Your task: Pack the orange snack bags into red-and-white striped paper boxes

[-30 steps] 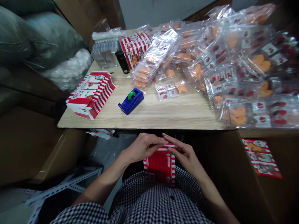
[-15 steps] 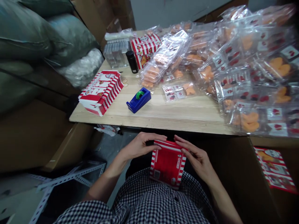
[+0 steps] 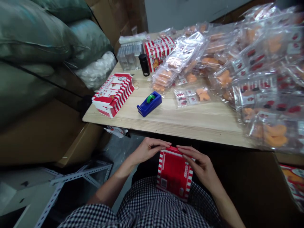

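One red carton (image 3: 175, 172) with striped borders was found at the person's lap, tilted against the checked garment (image 3: 147, 202) and below the near edge of the surface (image 3: 201, 123). The left hand (image 3: 148, 150) was nearly closed, fingers bent, thumb and fingertips pinching the carton's upper edge toward its left corner. The right hand (image 3: 200, 161) was partly curled, fingers along the same edge and thumb on the printed face, gripping it lightly. The step in hand was judged to be closing or tucking that upper edge; whether a flap was fully seated could not be told. The next move, in this assessment, called for even pressure from both hands, without crushing the walls. Beyond, on the surface, a blue tape dispenser (image 3: 148, 109) lay between a stack of striped cartons (image 3: 109, 90) and a single clear packet (image 3: 192, 96). Farther back stood a black cylinder (image 3: 144, 65) beside a striped box (image 3: 163, 47).
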The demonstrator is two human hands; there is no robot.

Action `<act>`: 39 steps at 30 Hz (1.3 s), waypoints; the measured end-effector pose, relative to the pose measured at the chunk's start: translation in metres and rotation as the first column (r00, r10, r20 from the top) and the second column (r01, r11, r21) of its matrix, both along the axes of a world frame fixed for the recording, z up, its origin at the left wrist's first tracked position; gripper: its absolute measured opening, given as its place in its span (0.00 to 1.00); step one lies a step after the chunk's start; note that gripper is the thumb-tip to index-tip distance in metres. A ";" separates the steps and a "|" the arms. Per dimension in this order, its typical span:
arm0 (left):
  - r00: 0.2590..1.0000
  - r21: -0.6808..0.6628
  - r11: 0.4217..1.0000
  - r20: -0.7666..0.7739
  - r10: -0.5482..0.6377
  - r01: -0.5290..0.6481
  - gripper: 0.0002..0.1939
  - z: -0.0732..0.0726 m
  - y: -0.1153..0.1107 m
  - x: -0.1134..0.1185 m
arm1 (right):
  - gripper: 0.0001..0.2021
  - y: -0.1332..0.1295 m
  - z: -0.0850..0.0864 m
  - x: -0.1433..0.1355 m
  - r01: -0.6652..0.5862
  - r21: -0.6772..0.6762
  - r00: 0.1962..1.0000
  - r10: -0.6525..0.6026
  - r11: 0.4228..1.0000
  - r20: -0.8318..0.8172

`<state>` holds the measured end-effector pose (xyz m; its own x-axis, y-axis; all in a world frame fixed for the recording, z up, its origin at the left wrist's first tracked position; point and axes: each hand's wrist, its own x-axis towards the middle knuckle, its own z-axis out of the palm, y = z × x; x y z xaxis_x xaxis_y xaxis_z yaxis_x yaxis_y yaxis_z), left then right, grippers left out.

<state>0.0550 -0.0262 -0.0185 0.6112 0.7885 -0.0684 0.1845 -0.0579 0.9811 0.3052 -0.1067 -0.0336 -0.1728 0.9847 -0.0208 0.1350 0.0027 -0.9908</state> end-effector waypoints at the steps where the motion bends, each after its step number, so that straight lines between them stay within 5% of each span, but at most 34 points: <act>1: 0.998 0.023 0.998 -0.012 0.054 -0.054 0.14 0.003 0.007 -0.003 | 0.13 -0.001 -0.002 0.001 0.011 0.004 1.000 -0.011 1.000 0.012; 3: 0.953 0.152 0.945 -0.040 0.299 -0.290 0.17 0.008 0.031 -0.013 | 0.13 -0.003 -0.004 0.005 0.032 0.018 0.999 -0.033 0.999 0.029; 6: 0.705 0.356 0.666 -0.028 0.709 -0.656 0.16 0.013 0.083 -0.037 | 0.12 -0.006 -0.006 0.007 0.061 0.027 0.997 -0.062 0.998 0.038; 7: 0.659 0.351 0.629 -0.046 0.751 -0.693 0.15 0.013 0.101 -0.044 | 0.12 -0.007 -0.006 0.007 0.069 0.028 0.997 -0.070 0.997 0.043; 10: 0.720 0.201 0.733 -0.148 0.678 -0.649 0.10 0.009 0.141 -0.058 | 0.12 -0.009 -0.004 0.005 0.093 0.048 0.994 -0.096 0.995 0.053; 13: 0.799 0.065 0.815 -0.168 0.578 -0.576 0.13 0.006 0.156 -0.058 | 0.12 -0.012 -0.001 0.004 0.117 0.069 0.992 -0.121 0.991 0.046; 24: 0.782 -0.152 0.778 0.050 0.622 -0.609 0.19 0.002 0.140 -0.064 | 0.11 -0.014 0.000 0.007 0.121 0.072 0.991 -0.125 0.990 0.043; 33: 0.674 0.069 0.671 0.041 0.737 -0.738 0.14 -0.037 0.117 -0.068 | 0.11 -0.009 0.001 0.002 0.139 0.080 0.989 -0.143 0.987 0.042; 39: 0.628 0.188 0.612 0.035 0.778 -0.768 0.09 -0.013 0.079 -0.047 | 0.12 -0.016 0.021 0.010 0.346 0.214 0.924 -0.371 0.913 0.090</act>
